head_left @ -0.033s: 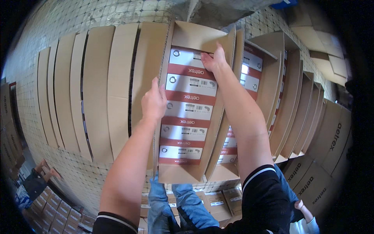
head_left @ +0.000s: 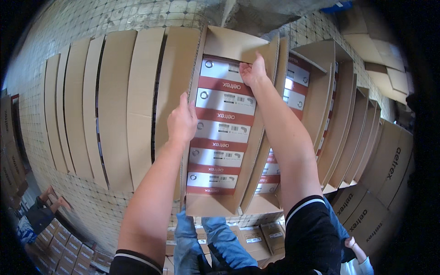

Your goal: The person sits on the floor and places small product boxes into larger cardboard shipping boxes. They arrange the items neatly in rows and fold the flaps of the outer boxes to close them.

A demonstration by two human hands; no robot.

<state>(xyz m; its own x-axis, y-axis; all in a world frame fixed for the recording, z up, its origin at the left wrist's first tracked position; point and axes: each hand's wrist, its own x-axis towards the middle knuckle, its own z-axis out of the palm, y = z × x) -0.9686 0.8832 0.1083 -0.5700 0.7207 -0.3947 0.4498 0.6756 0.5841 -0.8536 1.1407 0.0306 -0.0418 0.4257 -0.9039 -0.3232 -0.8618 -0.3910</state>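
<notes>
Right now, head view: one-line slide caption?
Left hand braces open cardboard carton; right hand grips its top flap above red-and-white boxes.
</notes>
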